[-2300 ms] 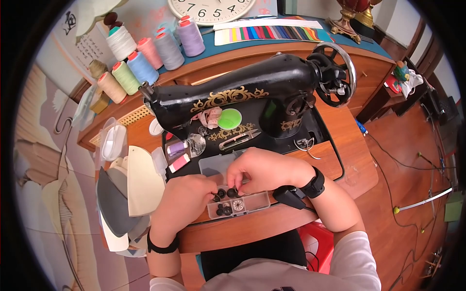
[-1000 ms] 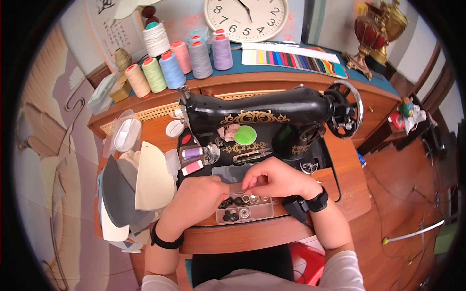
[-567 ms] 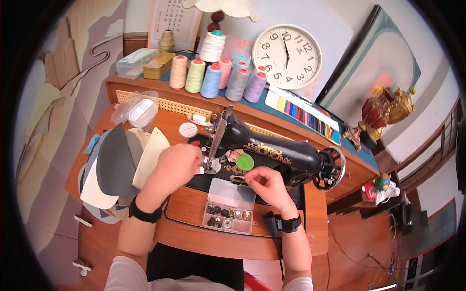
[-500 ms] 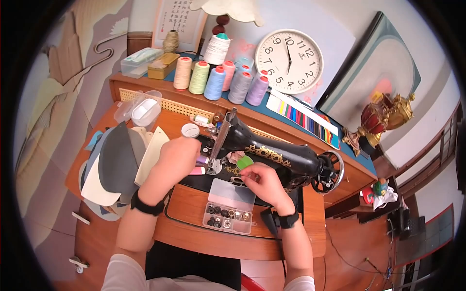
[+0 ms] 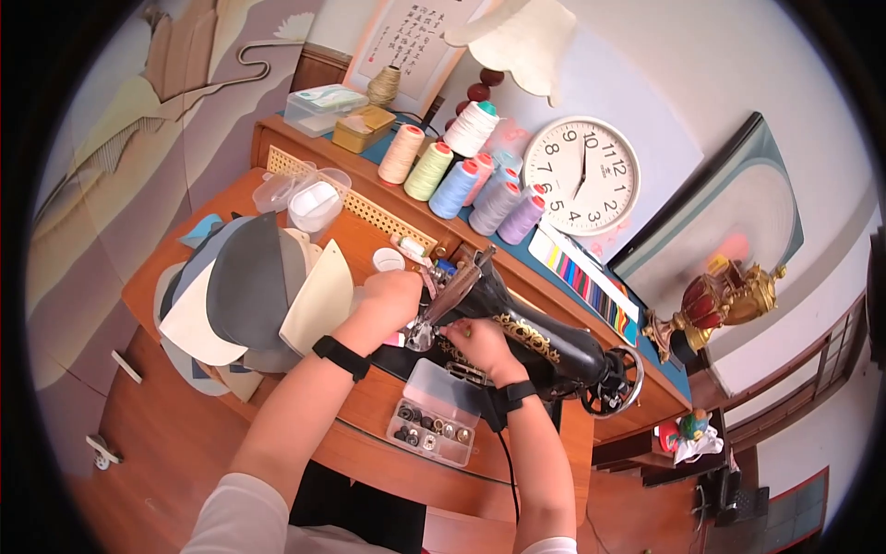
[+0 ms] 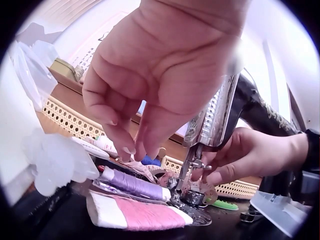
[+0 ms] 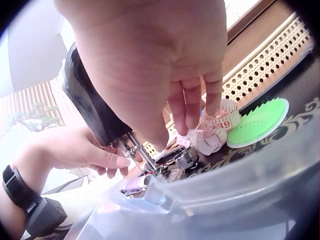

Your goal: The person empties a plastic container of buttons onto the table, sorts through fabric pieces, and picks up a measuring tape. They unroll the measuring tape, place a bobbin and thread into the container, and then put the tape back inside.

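At the black sewing machine's needle end [image 5: 466, 282], my left hand [image 5: 394, 300] is on the left and my right hand [image 5: 484, 349] on the right. In the left wrist view, my left hand [image 6: 165, 60] hangs with its fingertips close together above a purple thread spool [image 6: 137, 185] and a pink one [image 6: 145, 216]; whether it pinches anything is too small to tell. My right hand [image 6: 250, 157] reaches beside the presser foot [image 6: 192, 167]. From the right wrist view, its loosely extended fingers [image 7: 192, 107] hang by a tape measure [image 7: 215, 131], holding nothing visible.
A lidded clear box [image 5: 434, 415] of buttons and metal parts stands before the machine. Cut pieces [image 5: 254, 286] pile up at the left. Thread cones [image 5: 452, 189] line the rear shelf. A green disc [image 7: 259, 122] lies beyond the tape.
Both hands have left the button box and moved up to the machine's needle end. The head view has swung, showing more of the wall and the left side.
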